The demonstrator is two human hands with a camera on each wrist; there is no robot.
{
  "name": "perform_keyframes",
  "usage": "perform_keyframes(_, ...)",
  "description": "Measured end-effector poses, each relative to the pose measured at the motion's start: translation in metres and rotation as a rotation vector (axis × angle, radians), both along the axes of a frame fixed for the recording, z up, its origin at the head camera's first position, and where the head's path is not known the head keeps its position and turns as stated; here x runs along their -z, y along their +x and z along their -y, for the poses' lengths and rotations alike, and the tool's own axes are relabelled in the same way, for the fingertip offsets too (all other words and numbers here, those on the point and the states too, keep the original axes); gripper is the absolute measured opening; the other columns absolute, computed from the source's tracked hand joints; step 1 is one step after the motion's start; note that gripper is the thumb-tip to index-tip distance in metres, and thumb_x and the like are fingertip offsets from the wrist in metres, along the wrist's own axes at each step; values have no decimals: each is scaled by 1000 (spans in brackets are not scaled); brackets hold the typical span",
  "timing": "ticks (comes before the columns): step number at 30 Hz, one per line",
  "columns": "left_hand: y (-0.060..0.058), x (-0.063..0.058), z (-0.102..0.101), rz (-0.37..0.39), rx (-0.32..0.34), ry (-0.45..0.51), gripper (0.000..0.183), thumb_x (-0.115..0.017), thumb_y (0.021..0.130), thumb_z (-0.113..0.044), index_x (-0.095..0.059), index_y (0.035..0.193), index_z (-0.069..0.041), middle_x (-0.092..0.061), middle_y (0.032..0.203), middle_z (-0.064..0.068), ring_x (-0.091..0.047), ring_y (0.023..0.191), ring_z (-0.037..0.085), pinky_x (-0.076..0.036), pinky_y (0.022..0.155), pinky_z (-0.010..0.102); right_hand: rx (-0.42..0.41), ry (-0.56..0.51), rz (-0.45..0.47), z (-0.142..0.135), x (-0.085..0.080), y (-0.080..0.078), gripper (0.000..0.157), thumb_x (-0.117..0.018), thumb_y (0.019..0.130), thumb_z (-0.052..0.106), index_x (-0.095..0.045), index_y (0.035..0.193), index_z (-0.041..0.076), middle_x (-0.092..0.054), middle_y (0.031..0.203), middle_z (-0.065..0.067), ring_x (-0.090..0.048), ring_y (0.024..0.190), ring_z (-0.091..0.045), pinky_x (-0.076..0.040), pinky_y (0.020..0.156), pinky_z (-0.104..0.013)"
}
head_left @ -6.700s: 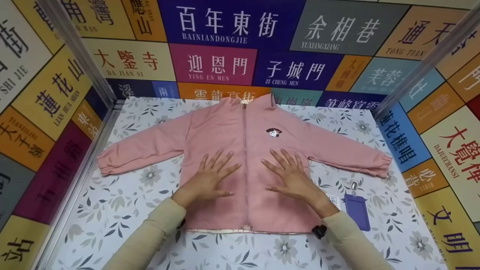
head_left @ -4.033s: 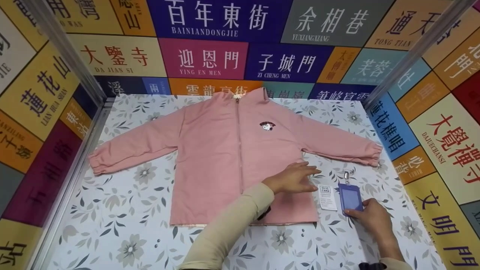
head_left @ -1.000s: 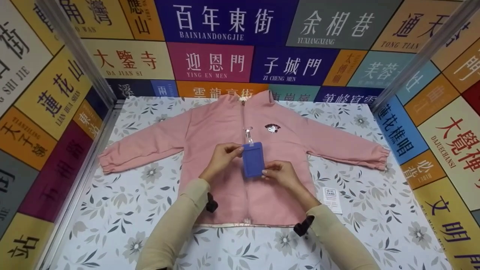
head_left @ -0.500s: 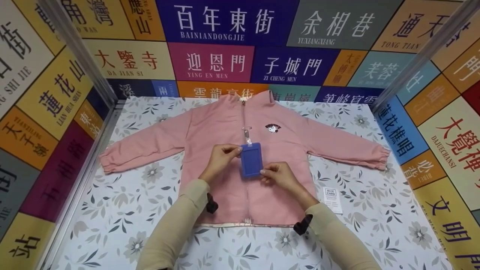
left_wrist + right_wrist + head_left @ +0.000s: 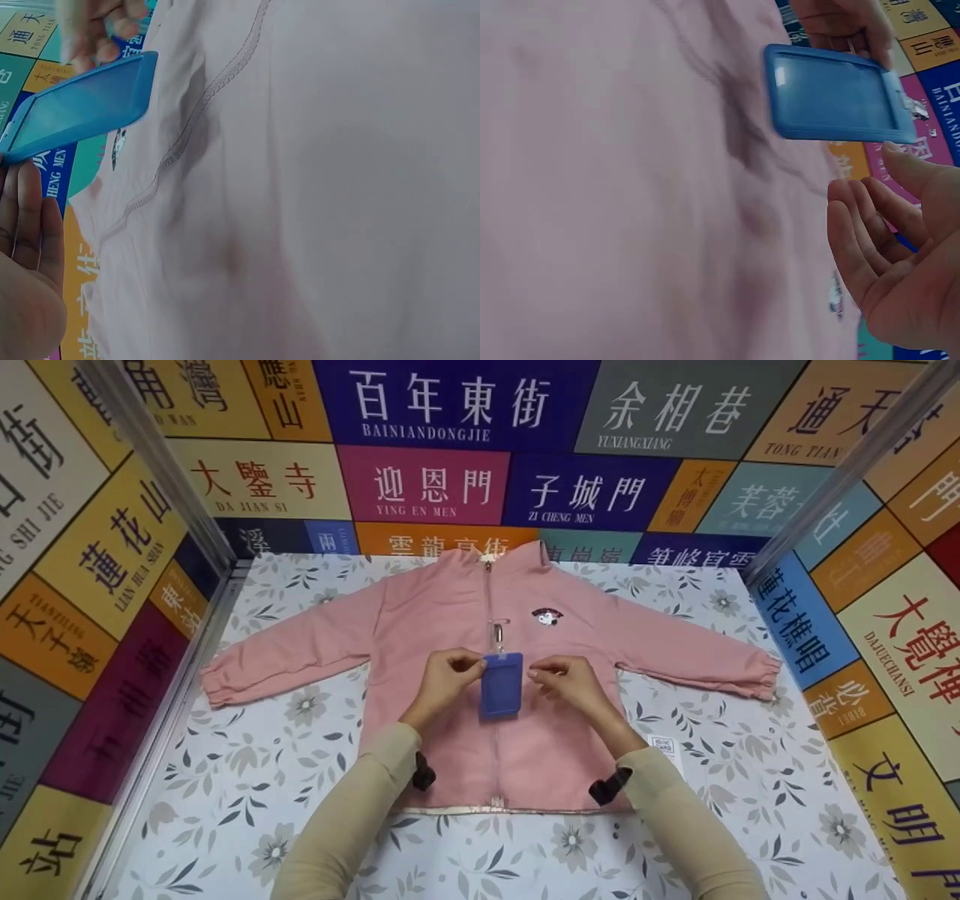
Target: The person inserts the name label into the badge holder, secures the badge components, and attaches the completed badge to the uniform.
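A blue badge holder [image 5: 501,690] with a metal clip [image 5: 499,634] at its top is held up over a pink zipped jacket [image 5: 427,615]. My left hand [image 5: 446,679] pinches its upper left corner between thumb and fingers. In the head view my right hand [image 5: 577,682] is beside the upper right edge, with a small gap. The right wrist view shows that hand's fingers [image 5: 855,225] loosely bent with nothing in them, the thumb tip close to the holder [image 5: 832,90]. In the left wrist view the holder's [image 5: 90,105] clear window looks bare.
The jacket lies flat, sleeves spread, on a white floral cloth [image 5: 255,780]. A white printed card [image 5: 661,746] lies to its right, partly hidden by my right sleeve [image 5: 682,802]. Colourful sign-covered walls [image 5: 442,484] enclose the back and both sides.
Earlier both hands lay on the jacket; then the right hand took the badge holder from beside the card. Both hands held it over the jacket; now my right hand has left its lower corner and risen.
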State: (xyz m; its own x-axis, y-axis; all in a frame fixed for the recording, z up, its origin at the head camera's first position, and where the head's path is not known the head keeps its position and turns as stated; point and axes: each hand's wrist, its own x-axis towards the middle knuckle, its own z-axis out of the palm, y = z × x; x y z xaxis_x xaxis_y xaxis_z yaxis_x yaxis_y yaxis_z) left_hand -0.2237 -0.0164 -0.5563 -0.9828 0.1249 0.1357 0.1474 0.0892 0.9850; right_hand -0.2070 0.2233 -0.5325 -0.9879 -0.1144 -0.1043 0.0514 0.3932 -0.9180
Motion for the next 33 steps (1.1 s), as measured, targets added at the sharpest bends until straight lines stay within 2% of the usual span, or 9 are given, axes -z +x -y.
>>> perform_keyframes(6, 2, 0, -3, -25, 18, -1, 10, -76, 81, -4, -78, 90, -1, -75, 86, 15, -64, 72, 7, -54, 69, 20, 5, 37, -41, 13, -32, -19, 31, -74, 88, 30, -74, 107, 6, -67, 84, -4, -62, 66, -15, -55, 60, -25)
perform_keyframes(10, 4, -2, -7, -49, 28, -2, 10, -76, 80, -4, -78, 89, -1, -75, 85, 15, -66, 73, 6, -57, 71, 23, 13, 108, -6, 23, -48, -29, 36, -77, 83, 41, -75, 98, 9, -63, 76, 2, -54, 61, -12, -52, 58, -25)
perform_keyframes(16, 20, -30, -6, -105, 72, -59, 11, -74, 82, 1, -76, 92, 5, -73, 88, 22, -66, 77, 8, -60, 81, 36, 48, 197, 61, 32, -56, -36, 39, -80, 77, 50, -66, 71, 14, -55, 59, 7, -46, 50, -10, -41, 49, -25)
perform_keyframes(18, 23, -36, -5, -127, 80, -65, 11, -74, 83, 2, -76, 92, 7, -72, 88, 23, -64, 76, 4, -60, 81, 39, 43, 224, 56, 34, -59, -37, 44, -81, 76, 51, -62, 66, 12, -51, 53, 9, -43, 46, -10, -35, 45, -23)
perform_keyframes(21, 24, -37, -5, -161, 63, -62, 9, -74, 82, 4, -76, 89, 8, -72, 86, 24, -66, 76, 10, -59, 81, 48, 19, 273, 36, 37, -62, -39, 49, -80, 77, 51, -65, 66, 6, -50, 49, 9, -42, 43, -9, -34, 43, -24)
perform_keyframes(24, 25, -37, -6, -195, 47, -85, 8, -74, 82, 4, -76, 88, 8, -73, 84, 22, -68, 76, 16, -60, 79, 44, 3, 292, 22, 38, -63, -41, 48, -80, 79, 48, -66, 66, 3, -51, 49, 9, -43, 43, -9, -34, 43, -23)
perform_keyframes(27, 25, -36, -6, -208, 38, -100, 8, -74, 82, 3, -76, 88, 7, -73, 84, 21, -69, 77, 18, -60, 78, 39, -13, 276, 7, 40, -64, -42, 42, -80, 80, 41, -60, 58, 11, -57, 56, 11, -44, 44, -7, -36, 44, -22)
perform_keyframes(30, 24, -35, -5, -183, 55, -75, 12, -74, 83, 1, -76, 93, 7, -73, 87, 23, -69, 78, 18, -60, 79, 38, -31, 248, -21, 40, -64, -41, 41, -80, 81, 33, -54, 54, 17, -59, 62, 10, -47, 47, -7, -40, 46, -21)
perform_keyframes(33, 23, -34, -4, -142, 69, -30, 18, -74, 84, 0, -75, 101, 6, -73, 91, 24, -69, 80, 17, -59, 79, 35, -60, 231, -72, 38, -65, -40, 31, -80, 81, 28, -60, 60, 15, -59, 61, 6, -50, 50, -9, -44, 49, -22)
